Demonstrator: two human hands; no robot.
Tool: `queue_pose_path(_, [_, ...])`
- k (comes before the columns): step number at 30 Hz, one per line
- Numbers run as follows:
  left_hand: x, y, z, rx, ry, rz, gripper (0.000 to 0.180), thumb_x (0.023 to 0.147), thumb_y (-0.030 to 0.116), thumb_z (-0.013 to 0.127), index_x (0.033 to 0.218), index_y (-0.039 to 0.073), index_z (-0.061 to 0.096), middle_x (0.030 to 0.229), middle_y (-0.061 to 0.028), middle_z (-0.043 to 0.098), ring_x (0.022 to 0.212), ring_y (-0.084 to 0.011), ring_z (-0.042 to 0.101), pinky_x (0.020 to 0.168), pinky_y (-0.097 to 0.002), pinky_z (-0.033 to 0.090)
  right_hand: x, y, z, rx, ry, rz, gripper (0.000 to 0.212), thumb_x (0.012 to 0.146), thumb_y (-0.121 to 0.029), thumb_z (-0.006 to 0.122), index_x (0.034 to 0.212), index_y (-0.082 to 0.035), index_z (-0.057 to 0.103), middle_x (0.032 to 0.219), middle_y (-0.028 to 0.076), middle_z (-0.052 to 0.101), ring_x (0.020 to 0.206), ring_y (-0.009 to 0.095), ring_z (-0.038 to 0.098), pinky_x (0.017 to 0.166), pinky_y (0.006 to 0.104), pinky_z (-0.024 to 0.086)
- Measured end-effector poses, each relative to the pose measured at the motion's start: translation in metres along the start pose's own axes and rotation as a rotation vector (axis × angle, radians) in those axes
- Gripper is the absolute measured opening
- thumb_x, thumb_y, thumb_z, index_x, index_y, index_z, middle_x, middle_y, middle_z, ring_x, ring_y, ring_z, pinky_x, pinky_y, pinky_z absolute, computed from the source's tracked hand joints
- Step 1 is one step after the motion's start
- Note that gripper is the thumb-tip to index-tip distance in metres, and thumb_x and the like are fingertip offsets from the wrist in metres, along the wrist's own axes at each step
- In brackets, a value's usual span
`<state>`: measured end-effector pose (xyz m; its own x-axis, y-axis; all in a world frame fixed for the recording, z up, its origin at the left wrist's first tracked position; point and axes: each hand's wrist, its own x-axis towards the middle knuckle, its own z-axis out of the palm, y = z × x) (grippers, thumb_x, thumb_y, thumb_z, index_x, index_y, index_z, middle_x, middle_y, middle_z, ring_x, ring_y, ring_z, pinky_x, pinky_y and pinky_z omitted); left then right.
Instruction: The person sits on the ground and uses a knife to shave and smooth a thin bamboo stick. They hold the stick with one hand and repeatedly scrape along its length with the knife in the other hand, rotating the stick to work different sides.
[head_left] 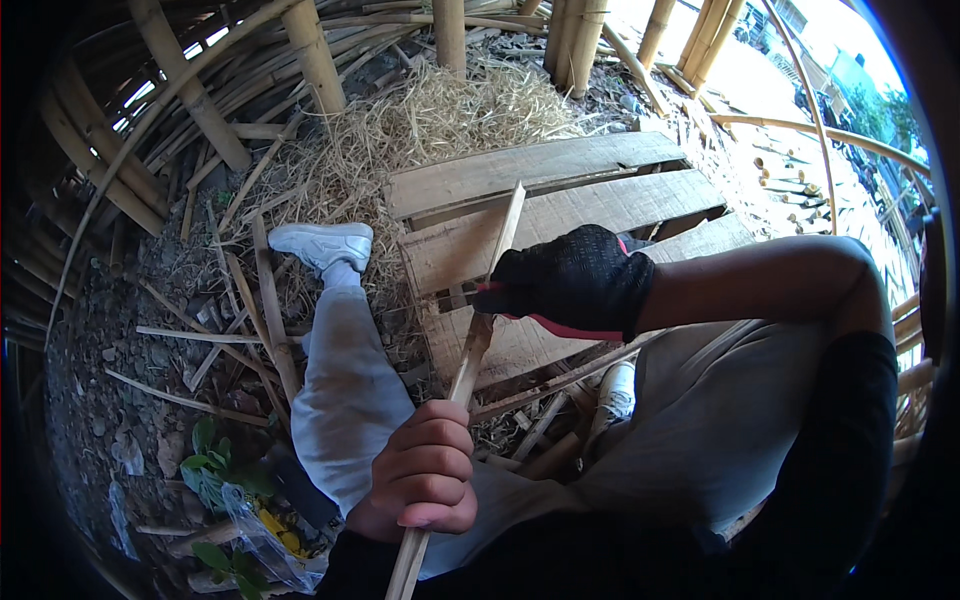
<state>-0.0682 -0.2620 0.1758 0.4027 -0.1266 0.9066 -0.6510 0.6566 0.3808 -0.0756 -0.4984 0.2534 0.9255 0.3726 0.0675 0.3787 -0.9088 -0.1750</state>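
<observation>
A long, pale bamboo strip (464, 384) slants up from the lower edge, its far tip above a slatted wooden board (570, 215). My bare left hand (428, 470) is wrapped round the strip's near part. My right hand (565, 283), in a black glove with red-pink trim, is closed over the strip's middle. Its fingers hide that stretch, and whether they also hold a tool cannot be made out. Just below the glove, a darker brown patch (479, 335) shows on the strip.
A heap of thin shavings (440, 115) lies beyond the board, among upright bamboo poles (316, 60). Loose strips (270, 300) are scattered on the stony ground at left. My white shoe (322, 243) rests beside the board. A leafy plant (207, 465) and clear plastic (265, 535) are at lower left.
</observation>
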Motion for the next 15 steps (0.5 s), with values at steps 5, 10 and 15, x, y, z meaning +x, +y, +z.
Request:
queue_pose_path(5, [0.002,0.000,0.007,0.005,0.062,0.016,0.058,0.110,0.031,0.038,0.056,0.011,0.036,0.047,-0.0006,0.039,0.041,-0.0162,0.038,0.049,-0.0337,0.037,-0.002,-0.003,0.009,-0.137,0.154,-0.209,0.020,0.101,-0.038,0.060,0.107,-0.023,0.072,0.073,0.001,0.067,0.068,0.021,0.070,0.055,0.0373,0.053])
queue_pose_path(10, [-0.001,0.000,0.004,0.004,0.064,-0.013,0.056,0.110,0.029,0.039,0.057,0.010,0.036,0.048,-0.0006,0.040,0.042,-0.0167,0.039,0.049,-0.0343,0.035,0.007,0.030,0.023,-0.200,0.071,-0.137,0.025,0.099,-0.044,0.061,0.097,-0.021,0.069,0.069,0.003,0.066,0.061,0.025,0.068,0.052,0.0390,0.051])
queue_pose_path(15, [0.005,0.000,0.011,-0.057,0.039,-0.007,0.057,0.110,0.029,0.038,0.056,0.011,0.036,0.048,-0.0004,0.040,0.043,-0.0161,0.038,0.049,-0.0345,0.035,-0.012,0.135,0.016,-0.512,-0.085,0.239,0.033,0.106,-0.039,0.045,0.123,-0.024,0.069,0.091,0.010,0.070,0.088,0.031,0.072,0.068,0.0417,0.056])
